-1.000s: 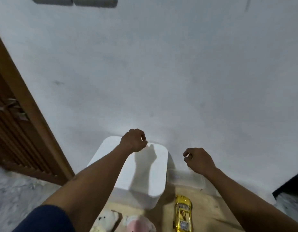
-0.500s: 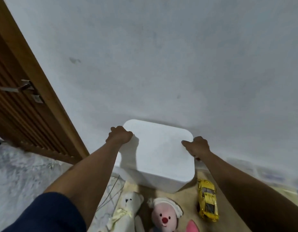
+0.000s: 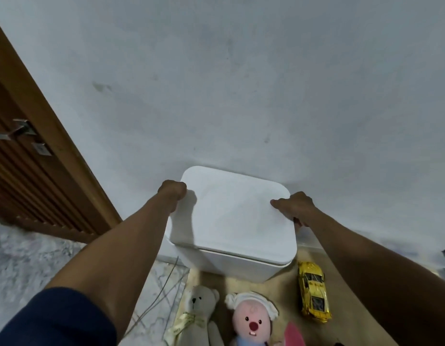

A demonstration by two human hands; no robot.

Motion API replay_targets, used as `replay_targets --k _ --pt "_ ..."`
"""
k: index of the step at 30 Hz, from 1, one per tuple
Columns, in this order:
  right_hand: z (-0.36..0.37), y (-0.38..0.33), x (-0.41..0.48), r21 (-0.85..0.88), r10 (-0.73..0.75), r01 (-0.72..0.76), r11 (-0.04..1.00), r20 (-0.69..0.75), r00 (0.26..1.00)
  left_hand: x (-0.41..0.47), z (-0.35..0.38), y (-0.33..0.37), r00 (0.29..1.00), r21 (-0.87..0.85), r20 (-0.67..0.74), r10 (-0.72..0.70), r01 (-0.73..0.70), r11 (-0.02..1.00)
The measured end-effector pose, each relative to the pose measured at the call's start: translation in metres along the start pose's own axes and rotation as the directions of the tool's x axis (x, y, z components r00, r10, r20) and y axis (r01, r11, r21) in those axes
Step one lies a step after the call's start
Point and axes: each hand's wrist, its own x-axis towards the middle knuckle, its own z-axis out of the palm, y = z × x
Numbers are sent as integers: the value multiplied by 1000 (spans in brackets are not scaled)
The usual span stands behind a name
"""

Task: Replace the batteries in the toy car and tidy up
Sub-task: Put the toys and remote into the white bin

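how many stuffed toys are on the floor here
2: a white bear in front of the white box, and a pink-faced plush just right of it. A pink shape at the bottom edge may be a third, cut off.

Two arms seen. Left arm (image 3: 121, 258): dark navy sleeve (image 3: 54, 318), plain cloth with a soft rounded hem, covers the upper arm only. Forearm bare from hem to left hand (image 3: 172, 189). Right arm (image 3: 366, 258): bare along all that shows, down to right hand (image 3: 295, 204).
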Motion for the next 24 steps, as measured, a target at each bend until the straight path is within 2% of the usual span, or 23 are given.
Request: replay_targets --k 6,12,16,20,24 --pt "-9 0 -12 -19 -46 45 999 -65 997 -21 -5 14 983 159 -125 134 -113 981" --pt "-43 25 -22 -75 -72 59 995 -188 979 -58 11 34 957 339 -102 271 -223 914" --pt "-83 62 -24 -131 -66 24 991 -328 942 -91 52 51 936 340 0 351 -330 881" --pt "-134 129 -25 -102 22 -77 992 -459 888 -137 119 66 907 270 161 389 -420 866" --pt "-180 210 -30 -46 145 -191 980 -489 860 -186 196 69 869 239 324 375 -458 856"
